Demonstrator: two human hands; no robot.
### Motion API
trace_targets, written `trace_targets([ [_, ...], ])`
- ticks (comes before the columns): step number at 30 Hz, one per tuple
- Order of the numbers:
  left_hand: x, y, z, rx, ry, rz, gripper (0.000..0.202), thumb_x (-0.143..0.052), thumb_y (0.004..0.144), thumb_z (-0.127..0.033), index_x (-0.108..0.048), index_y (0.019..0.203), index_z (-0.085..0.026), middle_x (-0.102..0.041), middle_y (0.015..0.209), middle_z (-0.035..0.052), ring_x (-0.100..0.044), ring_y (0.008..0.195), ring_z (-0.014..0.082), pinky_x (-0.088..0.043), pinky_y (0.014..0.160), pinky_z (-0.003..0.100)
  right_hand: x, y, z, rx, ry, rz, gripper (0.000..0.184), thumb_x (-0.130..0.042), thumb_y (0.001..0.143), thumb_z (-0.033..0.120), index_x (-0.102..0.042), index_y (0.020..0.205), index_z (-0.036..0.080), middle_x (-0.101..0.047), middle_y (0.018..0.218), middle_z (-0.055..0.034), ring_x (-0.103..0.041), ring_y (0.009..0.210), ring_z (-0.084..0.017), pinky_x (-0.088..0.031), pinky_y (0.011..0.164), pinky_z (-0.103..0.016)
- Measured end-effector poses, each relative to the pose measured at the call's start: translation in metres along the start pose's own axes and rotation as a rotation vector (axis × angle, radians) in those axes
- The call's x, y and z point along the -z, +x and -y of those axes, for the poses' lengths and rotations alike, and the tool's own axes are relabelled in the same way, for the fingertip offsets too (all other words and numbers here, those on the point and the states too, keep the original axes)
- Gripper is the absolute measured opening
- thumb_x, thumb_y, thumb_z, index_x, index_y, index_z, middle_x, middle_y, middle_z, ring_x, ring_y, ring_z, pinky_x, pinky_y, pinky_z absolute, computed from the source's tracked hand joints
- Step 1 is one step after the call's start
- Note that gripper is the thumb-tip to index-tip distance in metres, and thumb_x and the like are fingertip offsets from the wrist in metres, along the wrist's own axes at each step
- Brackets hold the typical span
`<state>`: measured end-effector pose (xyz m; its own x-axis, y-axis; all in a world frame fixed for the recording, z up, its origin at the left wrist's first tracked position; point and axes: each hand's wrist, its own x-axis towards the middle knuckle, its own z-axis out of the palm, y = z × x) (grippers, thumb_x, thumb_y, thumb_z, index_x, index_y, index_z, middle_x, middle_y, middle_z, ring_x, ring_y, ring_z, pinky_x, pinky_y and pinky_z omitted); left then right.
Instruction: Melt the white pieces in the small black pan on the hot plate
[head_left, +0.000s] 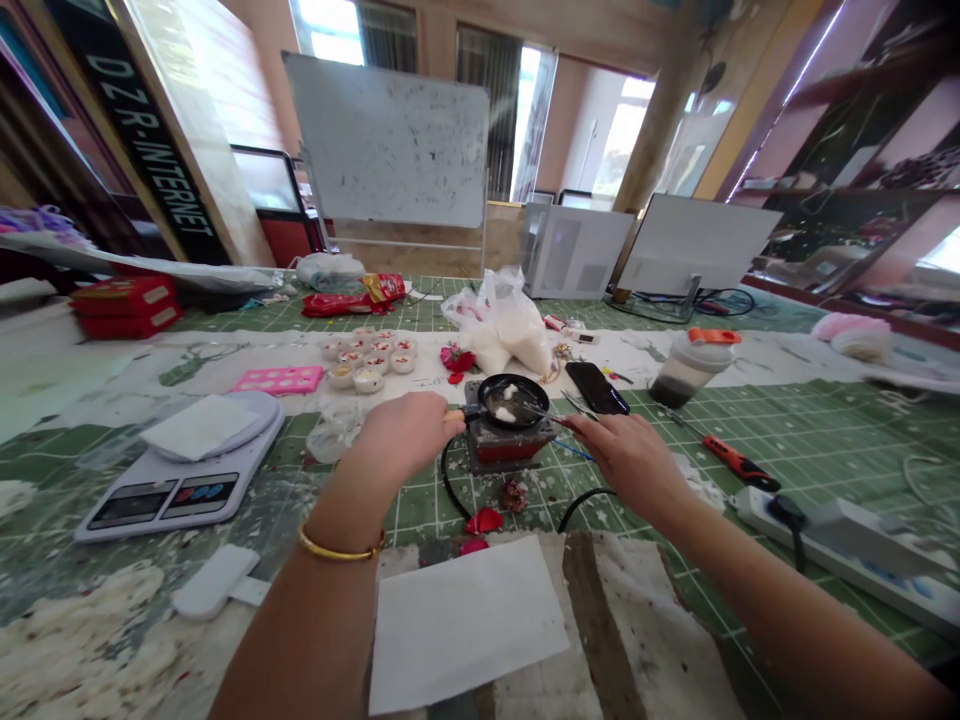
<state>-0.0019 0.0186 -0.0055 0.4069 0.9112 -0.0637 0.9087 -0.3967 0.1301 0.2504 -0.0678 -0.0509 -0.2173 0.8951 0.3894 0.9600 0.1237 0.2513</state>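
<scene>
My left hand (409, 430) is closed around the light wooden handle of a small black frying pan (485, 403). The pan rests on a small electric hot plate (504, 452) with a red front. White lumps (505, 413) lie in the pan, amid what looks like clear liquid. Between the fingers of my right hand (634, 455) is a thin metal utensil (541, 410); its tip reaches into the pan, and its exact kind is too small to make out. Red petals (484, 519) and a dried flower (514, 495) lie in front of the hot plate.
Left are a kitchen scale (187, 480), a pink mold (279, 380) and several small filled cups (367, 380). Behind the pan stands a bag of white material (506, 330). A phone (598, 387), shaker bottle (691, 368), screwdriver (739, 462) and power strip (847, 560) lie right. White paper (469, 625) lies in front.
</scene>
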Motion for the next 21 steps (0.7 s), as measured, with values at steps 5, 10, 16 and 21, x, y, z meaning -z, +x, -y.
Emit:
trace_targets([
  [5,0.0,0.0,-0.001,0.007,0.003,-0.004,0.043,-0.03,0.074,-0.05,-0.059,0.07,-0.018,-0.062,0.075,0.0075,-0.054,0.06,0.0172,-0.032,0.05,0.025,0.007,-0.024,-0.022,0.139,-0.135,0.016,0.034,-0.04,0.082,0.017,-0.048,0.114,0.024,-0.053,0.07,-0.0032,-0.047,0.069,-0.016,-0.029,0.066,-0.029],
  [10,0.001,0.001,-0.001,0.009,0.004,0.009,0.041,-0.03,0.074,-0.048,-0.058,0.069,-0.019,-0.061,0.075,0.0072,-0.053,0.06,0.0176,-0.03,0.048,0.026,0.017,-0.056,-0.037,0.031,0.13,0.027,0.028,-0.039,0.083,0.024,-0.051,0.108,0.025,-0.057,0.078,-0.0033,-0.05,0.073,-0.016,-0.033,0.069,-0.031],
  [16,0.0,0.001,-0.001,0.009,-0.013,0.016,0.042,-0.031,0.074,-0.05,-0.059,0.071,-0.018,-0.061,0.075,0.0076,-0.053,0.06,0.0175,-0.031,0.049,0.026,0.023,-0.099,-0.019,-0.09,0.695,0.526,0.026,-0.036,0.083,0.037,-0.058,0.082,0.022,-0.058,0.079,-0.0031,-0.053,0.075,-0.015,-0.041,0.066,-0.026],
  [21,0.001,0.001,-0.002,0.008,-0.02,0.026,0.042,-0.031,0.074,-0.051,-0.059,0.071,-0.019,-0.061,0.074,0.0066,-0.053,0.06,0.0168,-0.031,0.049,0.026,0.001,-0.096,-0.038,-0.154,0.494,0.388,0.03,-0.038,0.08,0.041,-0.062,0.081,0.022,-0.06,0.081,-0.0062,-0.053,0.078,-0.019,-0.038,0.071,-0.032],
])
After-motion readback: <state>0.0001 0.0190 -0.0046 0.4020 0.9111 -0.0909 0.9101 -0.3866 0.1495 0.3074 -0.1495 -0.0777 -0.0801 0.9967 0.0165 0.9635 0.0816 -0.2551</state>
